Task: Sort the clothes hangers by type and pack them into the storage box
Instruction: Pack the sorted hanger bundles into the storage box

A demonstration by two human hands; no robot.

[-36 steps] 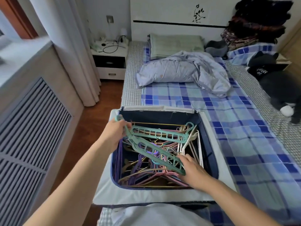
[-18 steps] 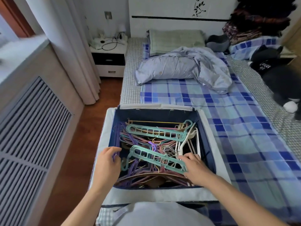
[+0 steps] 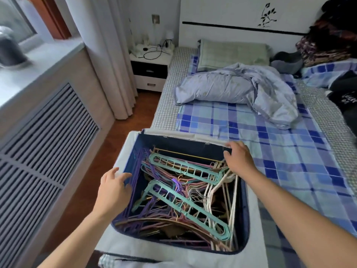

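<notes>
Bed-top storage box (image 3: 133,161) brims with tangled hangers (image 3: 185,192)

Lower hangers (image 3: 154,232) buried — dark clothes (image 3: 345,97) cut off right

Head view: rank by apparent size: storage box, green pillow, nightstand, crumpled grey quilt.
1. storage box, nearest the camera, so flattered
2. crumpled grey quilt
3. green pillow and nightstand look alike; unranked
</notes>
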